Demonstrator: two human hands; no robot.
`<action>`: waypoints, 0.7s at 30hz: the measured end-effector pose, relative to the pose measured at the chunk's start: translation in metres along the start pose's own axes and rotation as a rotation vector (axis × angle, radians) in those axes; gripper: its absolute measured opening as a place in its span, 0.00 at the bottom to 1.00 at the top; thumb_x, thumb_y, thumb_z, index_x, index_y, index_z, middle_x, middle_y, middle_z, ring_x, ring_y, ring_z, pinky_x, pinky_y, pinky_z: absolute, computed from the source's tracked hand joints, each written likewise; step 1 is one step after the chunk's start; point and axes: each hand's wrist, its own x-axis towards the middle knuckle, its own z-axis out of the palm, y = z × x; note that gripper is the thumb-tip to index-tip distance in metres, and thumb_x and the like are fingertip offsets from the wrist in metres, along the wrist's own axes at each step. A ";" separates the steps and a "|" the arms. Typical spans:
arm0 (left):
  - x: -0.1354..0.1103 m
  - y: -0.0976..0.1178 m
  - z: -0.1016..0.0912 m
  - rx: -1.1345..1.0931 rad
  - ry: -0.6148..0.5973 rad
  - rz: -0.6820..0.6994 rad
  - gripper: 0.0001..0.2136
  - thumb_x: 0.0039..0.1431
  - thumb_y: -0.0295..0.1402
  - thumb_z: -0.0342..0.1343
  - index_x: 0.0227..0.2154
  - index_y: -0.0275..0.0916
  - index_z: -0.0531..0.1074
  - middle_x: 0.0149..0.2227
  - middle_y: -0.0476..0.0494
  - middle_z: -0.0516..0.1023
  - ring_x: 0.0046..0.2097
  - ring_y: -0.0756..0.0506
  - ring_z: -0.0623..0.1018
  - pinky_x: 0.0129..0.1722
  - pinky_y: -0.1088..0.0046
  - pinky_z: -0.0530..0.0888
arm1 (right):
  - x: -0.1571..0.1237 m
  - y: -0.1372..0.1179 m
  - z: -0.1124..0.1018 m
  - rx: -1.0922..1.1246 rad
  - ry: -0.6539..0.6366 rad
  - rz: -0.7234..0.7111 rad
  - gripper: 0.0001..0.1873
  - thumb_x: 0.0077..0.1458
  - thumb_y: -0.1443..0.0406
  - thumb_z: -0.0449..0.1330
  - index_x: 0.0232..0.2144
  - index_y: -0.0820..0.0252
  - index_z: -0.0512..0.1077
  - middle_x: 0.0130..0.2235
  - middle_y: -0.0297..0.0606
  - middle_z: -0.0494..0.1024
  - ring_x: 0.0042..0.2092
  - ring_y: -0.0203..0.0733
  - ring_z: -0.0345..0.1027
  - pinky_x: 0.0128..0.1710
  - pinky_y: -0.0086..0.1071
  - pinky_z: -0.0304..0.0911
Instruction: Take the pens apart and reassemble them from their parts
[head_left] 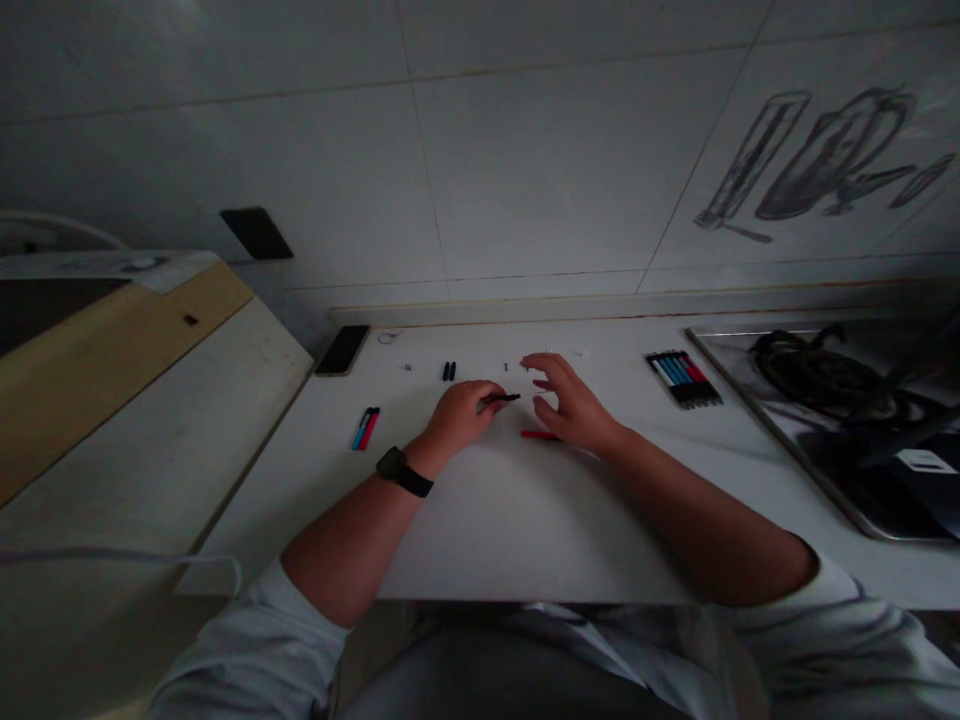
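My left hand [461, 413], with a black watch on its wrist, is closed round a thin black pen part [504, 399] that points right. Beside it, my right hand [570, 400] hovers with fingers spread over the white counter [487, 520]. A red pen barrel [537, 435] lies just under the right palm. Small pen bits [525, 367] lie scattered beyond the fingertips, too small to name.
A row of several pens [684, 378] lies right of my hands. Two black caps [448, 371], a blue and red pair [365, 428] and a dark phone [342, 350] lie to the left. A gas hob [832, 400] fills the right; a wooden board [97, 360] the left.
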 end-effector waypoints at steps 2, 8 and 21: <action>0.000 -0.003 0.000 0.005 0.035 -0.039 0.04 0.66 0.30 0.60 0.42 0.42 0.79 0.40 0.46 0.84 0.42 0.45 0.82 0.45 0.68 0.75 | 0.002 0.006 -0.006 -0.003 0.139 0.098 0.31 0.58 0.69 0.56 0.63 0.49 0.62 0.62 0.48 0.66 0.61 0.51 0.65 0.49 0.44 0.75; -0.001 -0.012 0.001 0.010 0.135 -0.141 0.05 0.68 0.31 0.57 0.45 0.42 0.76 0.42 0.44 0.84 0.44 0.44 0.82 0.45 0.68 0.75 | 0.004 0.005 -0.018 -0.228 -0.351 0.284 0.07 0.59 0.62 0.61 0.39 0.57 0.76 0.35 0.39 0.80 0.35 0.42 0.72 0.37 0.34 0.66; -0.001 -0.018 0.003 -0.004 0.147 -0.101 0.06 0.69 0.31 0.56 0.46 0.42 0.74 0.44 0.44 0.83 0.45 0.45 0.82 0.47 0.67 0.76 | 0.006 0.011 -0.017 -0.101 -0.096 0.272 0.08 0.65 0.59 0.59 0.40 0.56 0.74 0.39 0.40 0.82 0.40 0.42 0.75 0.42 0.34 0.67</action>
